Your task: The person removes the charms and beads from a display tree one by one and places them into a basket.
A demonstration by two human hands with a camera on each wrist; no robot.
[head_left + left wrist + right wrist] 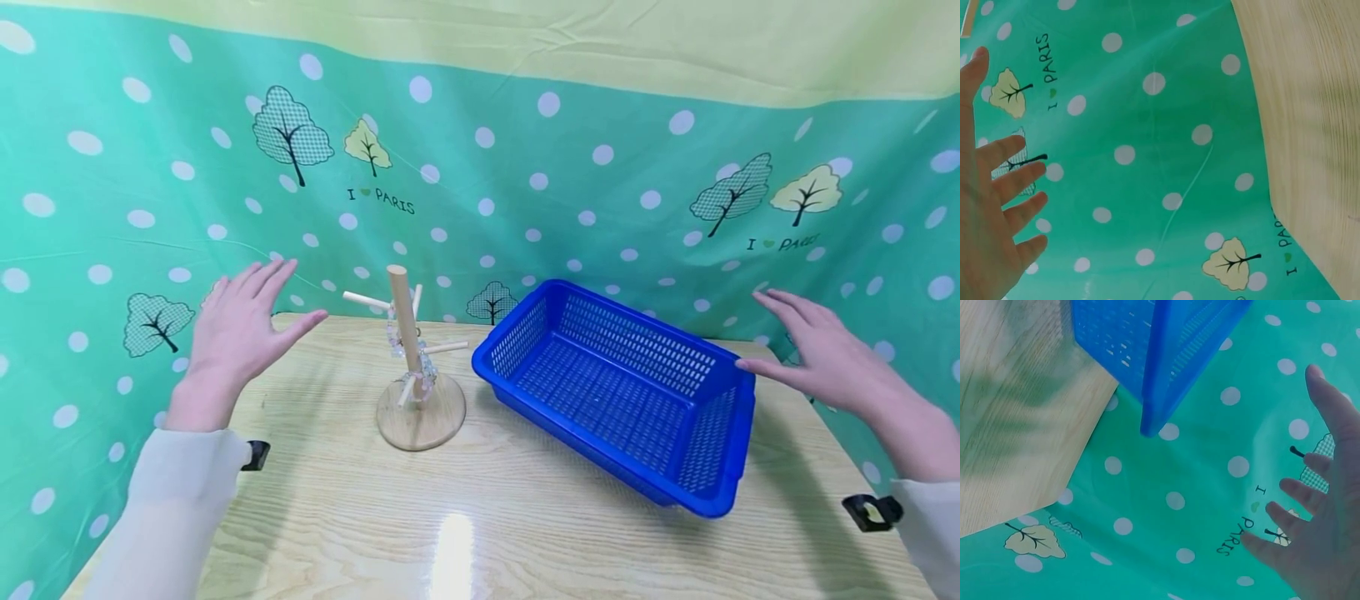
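My left hand [243,325] is held over the left side of the table, fingers straight and thumb spread, with nothing in it. To its right stands a wooden peg stand [405,333] with a round base, and beaded bracelets [426,371] in pink and clear tones hang on its pegs. A blue plastic basket [600,450] with perforated walls sits right of the stand, showing a bare bottom. Beyond the basket's right end is my right hand [836,354], its fingers extended and holding nothing. In the right wrist view the basket [1160,369] appears apart from that hand [1316,512].
The light wood table [337,517] ends at a green polka-dot curtain [487,192] printed with trees, which hangs behind and along both sides. Black wrist mounts [872,512] stick out from the sleeves [180,483].
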